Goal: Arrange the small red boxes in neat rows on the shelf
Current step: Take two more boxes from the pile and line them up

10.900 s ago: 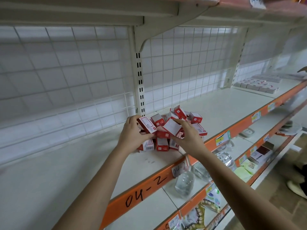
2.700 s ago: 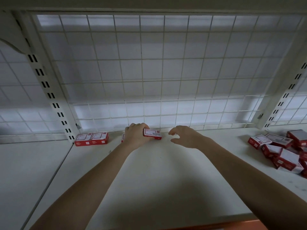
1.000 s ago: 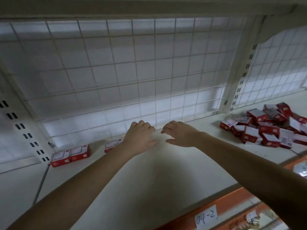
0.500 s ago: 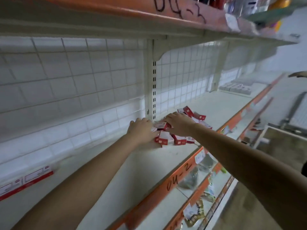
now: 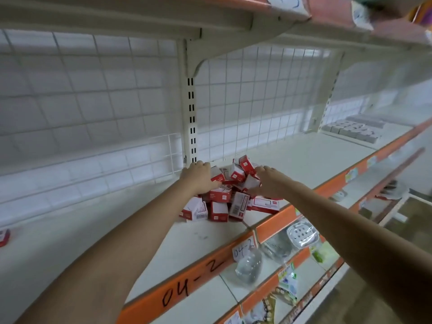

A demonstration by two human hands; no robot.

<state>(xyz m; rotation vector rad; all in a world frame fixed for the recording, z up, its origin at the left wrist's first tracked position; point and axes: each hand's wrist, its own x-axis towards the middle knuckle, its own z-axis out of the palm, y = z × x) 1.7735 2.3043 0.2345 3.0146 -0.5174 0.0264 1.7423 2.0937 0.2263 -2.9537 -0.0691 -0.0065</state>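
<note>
A loose pile of small red boxes (image 5: 230, 198) lies on the white shelf (image 5: 93, 235), near its orange front edge and just right of the upright post. My left hand (image 5: 198, 177) grips the pile's left top, fingers curled over a box. My right hand (image 5: 268, 183) presses in from the right, thumb against a box. Several boxes are squeezed between the two hands; others lie tumbled below them. At the far left edge one red box (image 5: 3, 237) sits by the back of the shelf.
A slotted upright post (image 5: 192, 113) and wire grid back (image 5: 81, 101) stand behind the pile. Grey boxes (image 5: 350, 130) sit in rows far right. The orange strip reads 04-2 (image 5: 194, 286). Clear plastic packs (image 5: 250, 265) lie on the shelf below. Another shelf (image 5: 292, 12) hangs overhead.
Both hands left the back of the shelf, where boxes lie in a row, and moved right to the pile. They now close on boxes from both sides.
</note>
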